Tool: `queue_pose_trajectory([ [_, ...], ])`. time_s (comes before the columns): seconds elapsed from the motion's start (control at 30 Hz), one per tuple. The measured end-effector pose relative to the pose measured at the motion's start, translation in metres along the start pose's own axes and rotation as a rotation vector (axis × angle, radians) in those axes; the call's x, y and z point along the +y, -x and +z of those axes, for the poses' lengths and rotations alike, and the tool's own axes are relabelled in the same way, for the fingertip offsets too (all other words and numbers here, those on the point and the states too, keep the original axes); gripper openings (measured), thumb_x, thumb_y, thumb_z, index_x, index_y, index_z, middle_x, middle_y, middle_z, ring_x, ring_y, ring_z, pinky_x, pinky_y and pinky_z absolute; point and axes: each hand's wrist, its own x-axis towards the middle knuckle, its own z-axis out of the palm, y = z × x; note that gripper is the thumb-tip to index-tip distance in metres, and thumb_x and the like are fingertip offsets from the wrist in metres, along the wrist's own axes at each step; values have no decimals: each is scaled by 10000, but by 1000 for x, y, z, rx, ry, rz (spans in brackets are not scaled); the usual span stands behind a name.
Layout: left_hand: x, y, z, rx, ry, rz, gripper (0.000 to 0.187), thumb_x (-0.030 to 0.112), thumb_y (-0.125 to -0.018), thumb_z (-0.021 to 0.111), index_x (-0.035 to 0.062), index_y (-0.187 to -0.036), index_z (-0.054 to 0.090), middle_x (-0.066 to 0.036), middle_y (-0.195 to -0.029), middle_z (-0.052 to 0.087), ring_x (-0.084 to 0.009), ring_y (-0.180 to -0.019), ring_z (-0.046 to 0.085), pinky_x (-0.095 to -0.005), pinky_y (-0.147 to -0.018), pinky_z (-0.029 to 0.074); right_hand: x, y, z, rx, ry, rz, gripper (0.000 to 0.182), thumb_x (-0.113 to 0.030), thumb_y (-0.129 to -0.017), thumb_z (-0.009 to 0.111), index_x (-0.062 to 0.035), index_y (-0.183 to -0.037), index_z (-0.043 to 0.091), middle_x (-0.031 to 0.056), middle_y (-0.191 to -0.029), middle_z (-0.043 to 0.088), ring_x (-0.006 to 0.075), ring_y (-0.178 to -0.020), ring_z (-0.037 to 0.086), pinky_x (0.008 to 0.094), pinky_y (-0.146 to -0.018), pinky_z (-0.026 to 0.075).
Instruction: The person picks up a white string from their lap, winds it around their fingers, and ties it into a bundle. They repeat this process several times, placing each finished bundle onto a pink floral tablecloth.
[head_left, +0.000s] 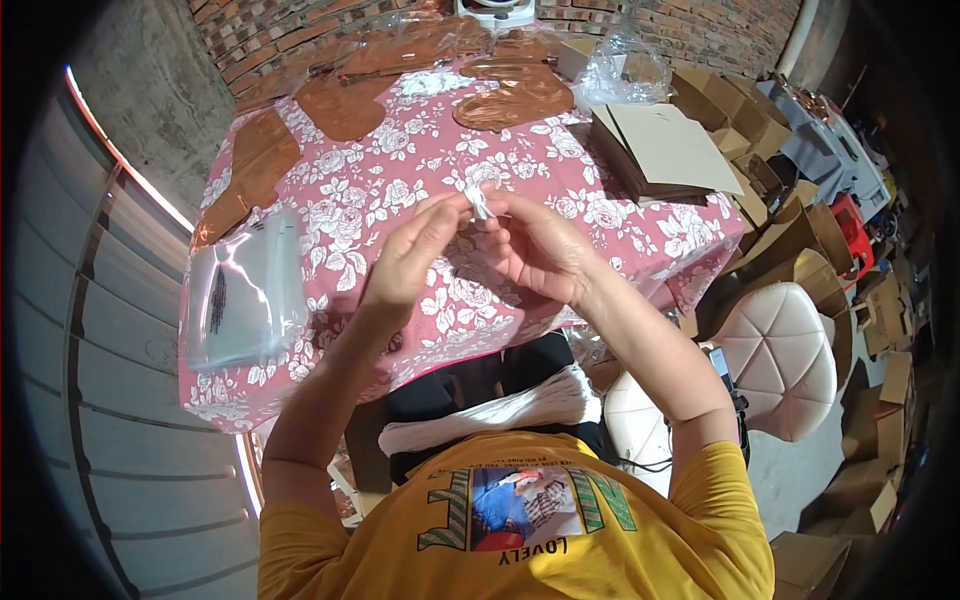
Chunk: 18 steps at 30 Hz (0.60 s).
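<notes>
Above the pink desk patterned with white flowers (605,212), the left hand (413,250) and right hand (545,247) pinched a small, soft-looking white strip (479,203) between nearly closed fingertips, the right's lower fingers loosely curled. A light, even grip probably suited it best, lest it slip or bunch.

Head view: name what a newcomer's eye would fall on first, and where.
The pink tablecloth with white roses spreads across the middle of the view. Over it, the left hand and right hand hold a small white piece between them. Below, a bright yellow shirt with a printed picture fills the bottom middle.
</notes>
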Motion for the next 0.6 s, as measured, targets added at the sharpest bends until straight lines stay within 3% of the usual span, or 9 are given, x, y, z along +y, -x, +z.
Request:
queue_pose_trajectory([
  [0.17,1,3,11,34,-324,102,354,198,-974,401,14,-1267,469,-59,-1046,546,-130,-948,524,-240,-862,402,11,1,-1,75,-169,50,100,-138,-921,483,-71,-971,539,-5,-751,592,37,-607,548,167,-543,495],
  [0.27,6,4,12,45,-206,23,323,189,-972,404,1,-1216,502,-33,-993,570,-113,-902,537,-235,-845,409,14,8,3,102,202,-120,114,-166,-920,495,-74,-898,558,-22,-713,565,36,-589,528,156,-497,428],
  [0.33,-1,1,5,63,-212,19,307,184,-971,407,-3,-1192,511,-31,-978,575,-102,-897,537,-235,-837,414,7,16,3,138,875,-243,149,-187,-921,502,-55,-872,550,-13,-707,563,37,-610,517,172,-517,396],
  [0.37,-2,0,2,79,-217,15,292,180,-970,410,-6,-1167,521,-28,-964,581,-91,-892,537,-235,-829,418,8,15,1,212,1257,-542,146,-164,-902,537,-25,-858,552,4,-716,579,46,-648,521,200,-556,405],
  [0.43,2,0,2,86,-144,1,282,183,-971,409,-15,-1134,524,-40,-954,591,-82,-908,533,-236,-823,424,-3,23,0,250,1419,-819,109,-110,-875,564,-2,-861,561,22,-761,598,66,-686,545,210,-602,426],
  [0.47,2,0,0,24,-65,-70,285,190,-973,404,-17,-1129,523,-45,-956,594,-80,-911,536,-240,-823,429,-9,22,0,195,1399,-997,160,-142,-811,635,-40,-930,601,101,-785,608,215,-683,594,300,-625,461],
  [0.5,2,-1,-1,-40,14,-142,289,196,-975,399,-19,-1124,522,-51,-959,597,-78,-913,539,-244,-824,434,-12,22,2,196,1398,-996,160,-142,-811,635,-40,-930,601,101,-785,608,215,-683,594,300,-625,461],
  [0.57,9,-1,4,-67,26,-148,286,205,-975,398,-16,-1101,529,-58,-964,599,-88,-913,546,-250,-828,438,-19,24,8,-7,1513,-1026,221,-129,-814,644,-48,-1018,614,42,-843,619,118,-747,577,239,-641,454],
  [0.6,11,-2,6,-92,37,-149,285,214,-975,397,-12,-1079,536,-66,-969,601,-98,-913,553,-257,-832,442,-23,24,8,-51,1568,-972,263,-154,-796,660,-82,-1047,630,45,-857,625,135,-769,584,261,-636,464],
])
